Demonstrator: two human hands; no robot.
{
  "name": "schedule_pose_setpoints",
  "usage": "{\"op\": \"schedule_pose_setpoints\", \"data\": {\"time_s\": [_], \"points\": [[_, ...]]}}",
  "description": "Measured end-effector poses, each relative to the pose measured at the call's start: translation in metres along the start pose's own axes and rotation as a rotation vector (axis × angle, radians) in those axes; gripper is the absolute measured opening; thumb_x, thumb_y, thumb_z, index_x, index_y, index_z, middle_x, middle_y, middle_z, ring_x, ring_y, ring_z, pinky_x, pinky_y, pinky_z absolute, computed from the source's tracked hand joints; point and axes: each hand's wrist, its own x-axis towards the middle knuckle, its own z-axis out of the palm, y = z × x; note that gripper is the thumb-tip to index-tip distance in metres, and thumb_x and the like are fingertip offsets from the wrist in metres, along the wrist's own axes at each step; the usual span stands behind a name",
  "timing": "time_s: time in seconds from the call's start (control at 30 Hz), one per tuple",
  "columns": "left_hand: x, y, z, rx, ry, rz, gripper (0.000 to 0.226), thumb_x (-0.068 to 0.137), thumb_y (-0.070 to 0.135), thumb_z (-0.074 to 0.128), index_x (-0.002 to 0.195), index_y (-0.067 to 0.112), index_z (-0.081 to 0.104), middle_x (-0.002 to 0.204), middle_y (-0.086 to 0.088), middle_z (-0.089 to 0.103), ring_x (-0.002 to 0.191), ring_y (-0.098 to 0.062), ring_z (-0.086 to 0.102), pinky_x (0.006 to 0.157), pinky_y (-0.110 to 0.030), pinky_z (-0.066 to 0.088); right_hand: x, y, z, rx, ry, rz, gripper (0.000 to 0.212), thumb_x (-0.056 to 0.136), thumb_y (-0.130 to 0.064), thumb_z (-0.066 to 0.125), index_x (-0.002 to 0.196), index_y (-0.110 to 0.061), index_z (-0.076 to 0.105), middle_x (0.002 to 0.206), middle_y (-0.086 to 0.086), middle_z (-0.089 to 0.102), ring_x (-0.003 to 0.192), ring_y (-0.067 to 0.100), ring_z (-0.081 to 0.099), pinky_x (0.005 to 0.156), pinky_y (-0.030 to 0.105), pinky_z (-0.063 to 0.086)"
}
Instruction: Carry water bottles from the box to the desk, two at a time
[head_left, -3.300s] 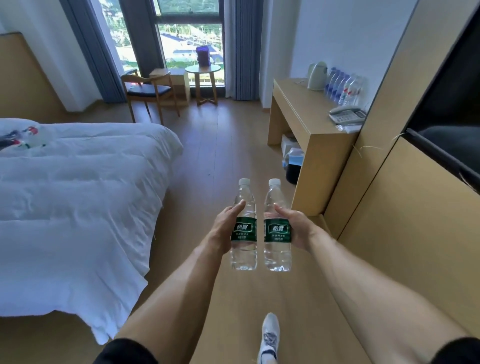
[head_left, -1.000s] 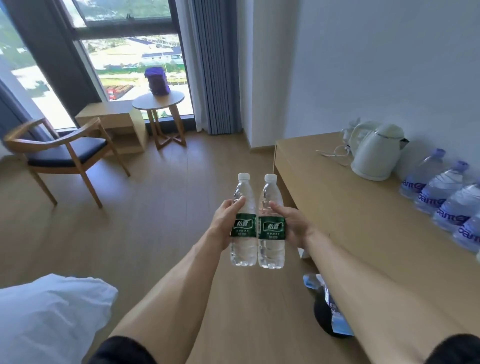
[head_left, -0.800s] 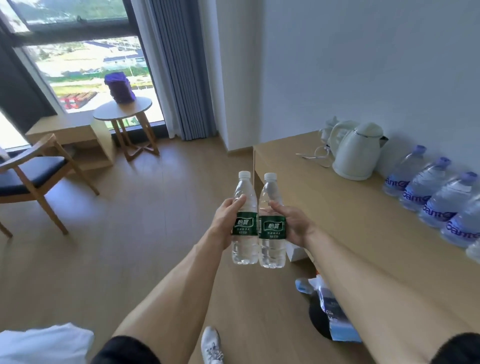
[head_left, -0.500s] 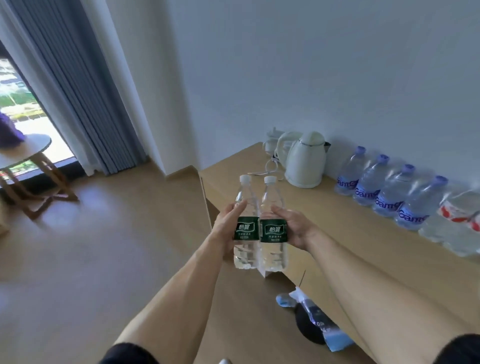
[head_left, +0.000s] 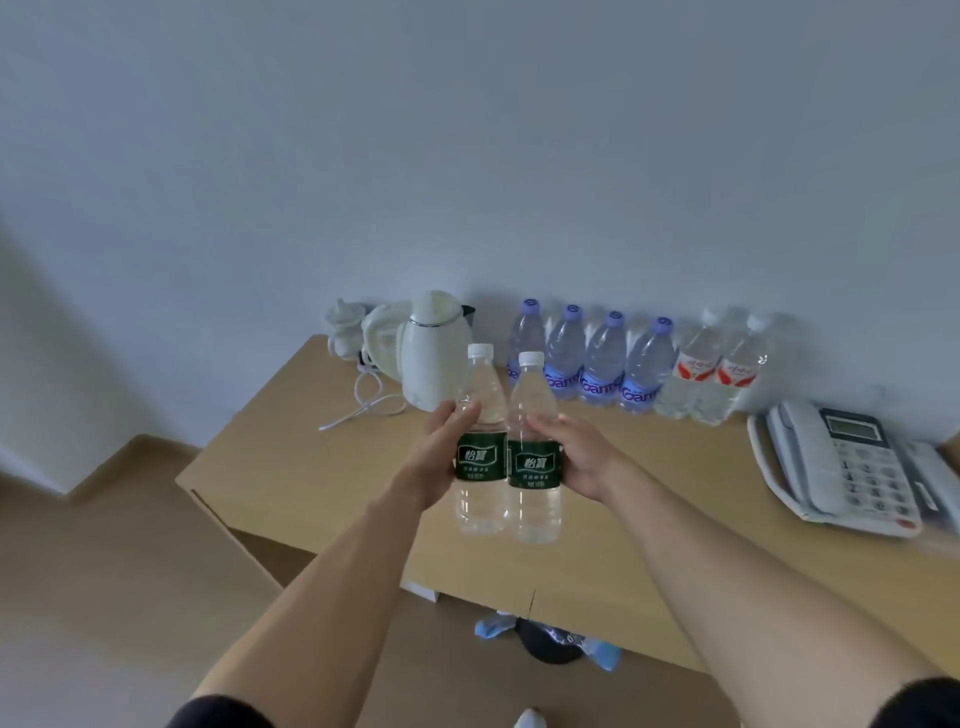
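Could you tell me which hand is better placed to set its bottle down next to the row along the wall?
Probably the right hand: its bottle hangs nearer the row; the left hand faces the kettle.

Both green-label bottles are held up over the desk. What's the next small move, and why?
Probably lower both bottles onto the bare desk in front of the row. The left hand grips the left bottle, the right hand the right bottle, both upright, above the desk, not yet resting on it.
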Motion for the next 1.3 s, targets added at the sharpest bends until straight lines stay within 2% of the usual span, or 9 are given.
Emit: {"op": "schedule_pose_setpoints", "data": {"time_s": [0.17, 0.43, 0.53, 0.73, 0.9, 1.0, 1.1, 1.2, 1.3], "points": [[0.038, 0.005, 0.020, 0.028, -0.064, -0.015, 0.058, 0.081, 0.043, 0.071, 0.131, 0.014, 0.060, 0.118, -0.017, 0.071, 0.107, -0.035, 0.070, 0.079, -0.043, 0.057, 0.018, -0.010, -0.034, 0.018, 0.073, -0.047, 0.045, 0.093, -0.020, 0.066, 0.128, 0.006, 0.057, 0.124, 0.027, 0.066, 0.118, 0.049, 0.060, 0.101, 0.069, 0.043], [0.082, 0.017, 0.026, 0.167, -0.101, 0.041, 0.053, 0.085, 0.042, 0.073, 0.132, 0.023, 0.056, 0.112, 0.003, 0.075, 0.097, -0.010, 0.073, 0.077, -0.029, 0.049, 0.057, -0.031, -0.060, -0.099, 0.159, -0.075, 0.049, 0.086, -0.023, 0.076, 0.129, -0.009, 0.056, 0.126, 0.014, 0.067, 0.120, 0.029, 0.062, 0.108, 0.047, 0.042], [0.096, 0.018, 0.020, 0.204, -0.137, 0.047, 0.055, 0.083, 0.041, 0.069, 0.132, 0.021, 0.054, 0.118, 0.000, 0.073, 0.103, -0.012, 0.071, 0.084, -0.033, 0.045, 0.067, -0.032, -0.069, -0.149, 0.151, -0.062, 0.046, 0.084, -0.019, 0.078, 0.126, -0.015, 0.059, 0.122, 0.013, 0.068, 0.115, 0.024, 0.064, 0.106, 0.040, 0.044], [0.123, 0.017, 0.002, 0.214, -0.275, 0.058, 0.049, 0.093, 0.010, 0.066, 0.137, 0.007, 0.045, 0.128, -0.017, 0.067, 0.120, -0.031, 0.064, 0.097, -0.040, 0.051, 0.084, -0.027, -0.082, -0.294, 0.197, -0.078, 0.053, 0.080, -0.012, 0.083, 0.125, -0.026, 0.059, 0.124, 0.000, 0.067, 0.120, 0.016, 0.059, 0.105, 0.035, 0.046], [0.145, 0.020, -0.008, 0.295, -0.270, 0.088, 0.047, 0.091, -0.003, 0.067, 0.134, 0.008, 0.052, 0.126, -0.017, 0.063, 0.115, -0.030, 0.064, 0.090, -0.032, 0.054, 0.092, -0.027, -0.080, -0.387, 0.292, -0.106, 0.052, 0.074, -0.015, 0.088, 0.109, -0.039, 0.056, 0.106, -0.028, 0.062, 0.102, -0.012, 0.058, 0.080, 0.015, 0.044], [0.156, 0.021, -0.010, 0.286, -0.295, 0.086, 0.049, 0.090, -0.002, 0.069, 0.134, 0.011, 0.052, 0.124, -0.009, 0.067, 0.117, -0.024, 0.065, 0.090, -0.028, 0.051, 0.096, -0.028, -0.080, -0.419, 0.336, -0.097, 0.057, 0.074, -0.015, 0.088, 0.107, -0.042, 0.050, 0.103, -0.034, 0.054, 0.099, -0.011, 0.056, 0.094, 0.028, 0.048], [0.164, 0.020, -0.011, 0.287, -0.314, 0.094, 0.055, 0.085, 0.001, 0.074, 0.135, 0.010, 0.051, 0.122, -0.008, 0.069, 0.115, -0.021, 0.066, 0.092, -0.030, 0.052, 0.097, -0.025, -0.081, -0.442, 0.335, -0.098, 0.058, 0.073, -0.015, 0.089, 0.119, -0.033, 0.059, 0.117, -0.017, 0.068, 0.112, 0.005, 0.063, 0.101, 0.046, 0.053], [0.168, 0.016, -0.016, 0.276, -0.327, 0.101, 0.053, 0.088, -0.004, 0.071, 0.135, 0.009, 0.051, 0.124, -0.010, 0.069, 0.117, -0.026, 0.064, 0.094, -0.033, 0.053, 0.097, -0.025, -0.078, -0.464, 0.383, -0.086, 0.086, 0.073, -0.016, 0.089, 0.147, -0.017, 0.045, 0.141, -0.004, 0.058, 0.127, 0.013, 0.057, 0.102, 0.050, 0.052], [0.168, 0.016, -0.021, 0.259, -0.346, 0.101, 0.056, 0.086, -0.002, 0.074, 0.135, 0.008, 0.051, 0.125, -0.011, 0.068, 0.119, -0.027, 0.063, 0.096, -0.034, 0.053, 0.100, -0.027, -0.075, -0.513, 0.382, -0.081, 0.090, 0.073, -0.018, 0.089, 0.150, -0.017, 0.041, 0.141, -0.004, 0.057, 0.130, 0.013, 0.053, 0.102, 0.049, 0.052]]}}
